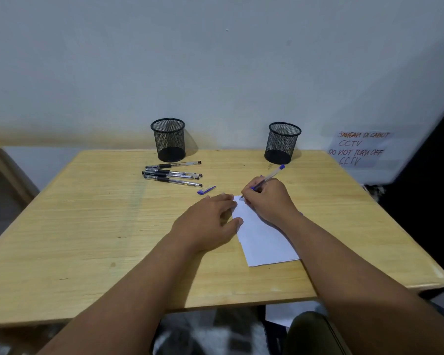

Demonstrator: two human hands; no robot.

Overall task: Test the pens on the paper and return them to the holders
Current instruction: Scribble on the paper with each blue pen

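Head-camera view looks down on a light wooden table [87, 226] pushed against a pale wall. Near its middle lies a white sheet of paper [264, 242], turned a little askew. The right hand [267, 198] rests on the upper part of that sheet with its fingers curled round a blue pen [269, 176], pinching the barrel low near the tip; the tip meets the paper at the sheet's far left corner, and the pen's blue end slants up and away to the right. The left hand [210, 221] lies flat and relaxed, palm down, fingers nearly straight, on the table at the paper's left edge, with the fingertips and the thumb reaching onto the sheet (it grips nothing).

Just beyond the left hand's fingers the blue pen cap [206, 190] lies loose on the wood. Farther back and to the left, four black pens [172, 174] lie side by side, roughly parallel, their caps toward the left. Behind them, near the wall, stands the left mesh holder [168, 139], a black wire cup, upright, with no pen visible in it. The right mesh holder [282, 142] stands well apart at the far right, equally upright, just beyond the blue pen's raised end.

A handwritten notice [359, 148] on the wall to the right reads "DO NOT TURN OFF CCTV".
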